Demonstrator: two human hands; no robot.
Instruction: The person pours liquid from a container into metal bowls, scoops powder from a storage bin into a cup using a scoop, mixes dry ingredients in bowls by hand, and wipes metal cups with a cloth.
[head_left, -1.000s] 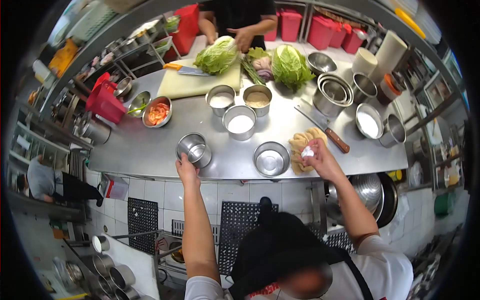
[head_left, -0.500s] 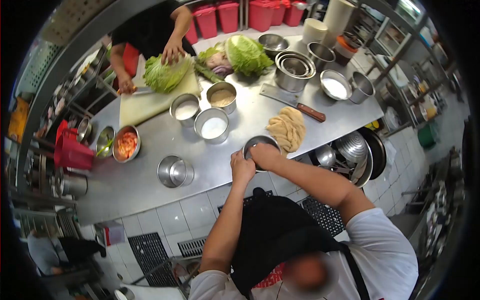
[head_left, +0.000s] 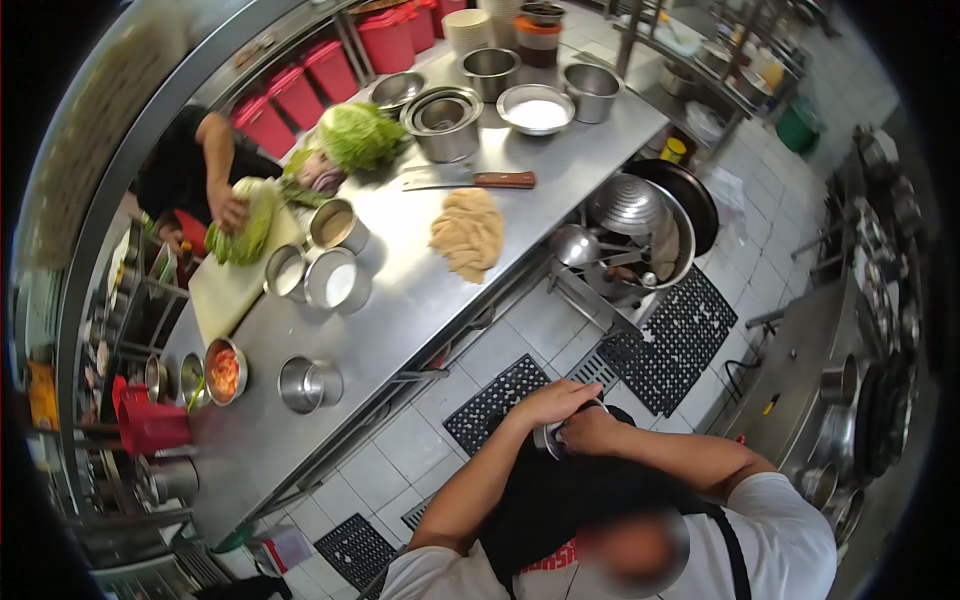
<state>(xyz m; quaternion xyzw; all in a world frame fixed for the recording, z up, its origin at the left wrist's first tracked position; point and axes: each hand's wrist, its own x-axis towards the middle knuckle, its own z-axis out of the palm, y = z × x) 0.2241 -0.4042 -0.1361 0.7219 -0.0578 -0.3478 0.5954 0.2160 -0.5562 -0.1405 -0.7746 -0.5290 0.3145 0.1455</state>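
Close to my black apron, away from the table, I hold a metal bowl (head_left: pixel 548 440), mostly covered by my hands. My left hand (head_left: pixel 560 403) lies across its far rim with long fingers. My right hand (head_left: pixel 592 432) is curled at the bowl nearer my body; its fingertips are hidden. What is inside the bowl cannot be seen. On the steel table (head_left: pixel 400 310) sits a folded tan cloth-like or dough-like mass (head_left: pixel 467 235), below a cleaver (head_left: pixel 480 180) with a wooden handle.
A co-worker's hand (head_left: pixel 230 212) rests on lettuce (head_left: pixel 245 230) on a cutting board (head_left: pixel 212 300). Metal pots hold white and tan contents (head_left: pixel 340 285). A bowl of chopped orange-red food (head_left: pixel 226 374) stands at left. Pans and a colander (head_left: pixel 628 203) sit beyond the table's right edge.
Both my hands have carried the metal bowl from the table's edge back toward my body. My view has turned to the right. The co-worker's hand stays on the lettuce.
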